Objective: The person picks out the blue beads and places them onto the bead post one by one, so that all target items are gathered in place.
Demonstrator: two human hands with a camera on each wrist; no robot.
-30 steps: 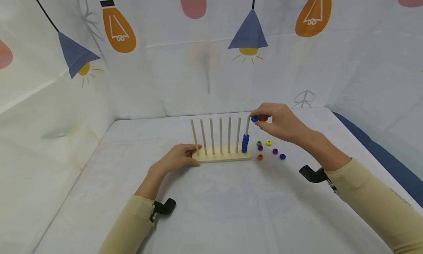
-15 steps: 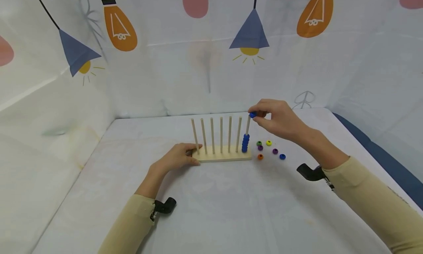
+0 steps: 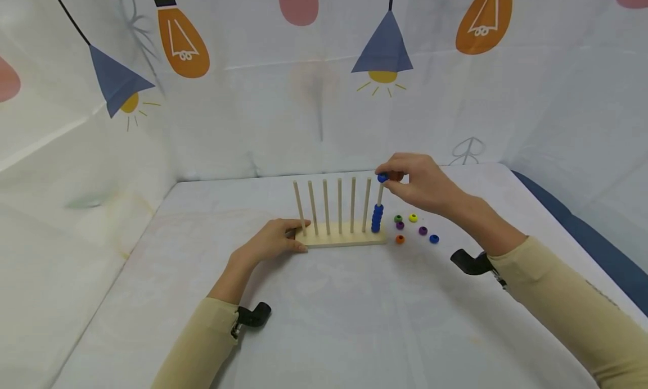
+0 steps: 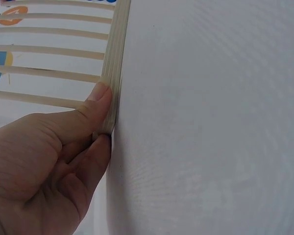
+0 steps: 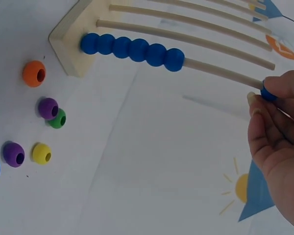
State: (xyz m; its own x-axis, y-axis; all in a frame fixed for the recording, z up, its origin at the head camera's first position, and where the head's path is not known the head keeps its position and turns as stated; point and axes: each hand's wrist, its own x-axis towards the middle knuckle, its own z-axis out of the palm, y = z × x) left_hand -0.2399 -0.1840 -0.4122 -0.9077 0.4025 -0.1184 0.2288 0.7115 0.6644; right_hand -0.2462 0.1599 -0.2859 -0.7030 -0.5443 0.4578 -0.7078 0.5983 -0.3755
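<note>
A pale wooden peg stand (image 3: 340, 240) with several upright rods sits on the white table. My left hand (image 3: 271, 240) grips its left end, thumb and fingers on the base's edge, as the left wrist view (image 4: 49, 156) confirms. Several blue beads (image 3: 377, 218) are stacked on the rightmost rod (image 5: 220, 73). At the top of that rod my right hand (image 3: 417, 181) pinches another blue bead (image 5: 268, 91) between thumb and fingers. The bead is at the rod's tip; how far it is over the tip is hidden by the fingers.
Right of the stand lie loose beads: orange (image 5: 34, 73), green (image 5: 58, 119), yellow (image 5: 41, 153), a blue bead (image 3: 434, 239) and two purple beads, one being the nearer purple bead (image 5: 48, 108). A printed white curtain (image 3: 243, 113) hangs behind the table.
My right hand has moved left with the blue bead, from beside the rightmost rod to its tip. The left hand has stayed on the stand's end.
</note>
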